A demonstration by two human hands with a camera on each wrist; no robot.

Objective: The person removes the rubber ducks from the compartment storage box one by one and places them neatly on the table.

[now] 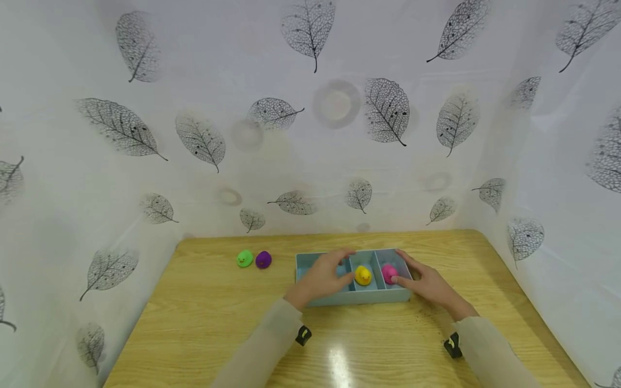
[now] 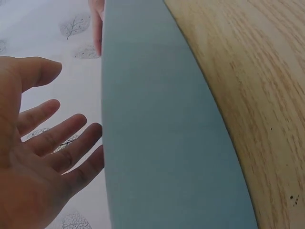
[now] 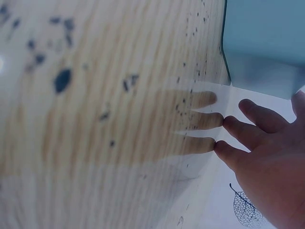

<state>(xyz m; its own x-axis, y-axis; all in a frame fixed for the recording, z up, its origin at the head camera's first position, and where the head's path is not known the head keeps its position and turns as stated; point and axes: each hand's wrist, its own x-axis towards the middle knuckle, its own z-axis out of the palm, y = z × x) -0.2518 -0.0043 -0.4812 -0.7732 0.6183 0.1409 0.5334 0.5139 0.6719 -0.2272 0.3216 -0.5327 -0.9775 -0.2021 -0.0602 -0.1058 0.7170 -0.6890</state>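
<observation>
Head view: the blue box (image 1: pixel 359 297) stands toward the far side of the table (image 1: pixel 218 334), its dividers (image 1: pixel 379 269) keeping the yellow duck (image 1: pixel 363 276) middle and the pink duck (image 1: pixel 387 272) right. The left hand (image 1: pixel 322 277), fingers spread, grips nothing over the left compartment (image 1: pixel 308 264); the right hand (image 1: pixel 429 283), loosely extended and seemingly empty, spans the right end, perhaps steadying it, thumb contact unclear. Green duck (image 1: pixel 245 258) and purple duck (image 1: pixel 263 260) sit left, outside

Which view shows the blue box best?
The head view: it shows the box from above with all three compartments, though the left hand and right hand cover parts. The left wrist view gives only an outer wall close up; the right wrist view, a cropped piece at top right.
</observation>
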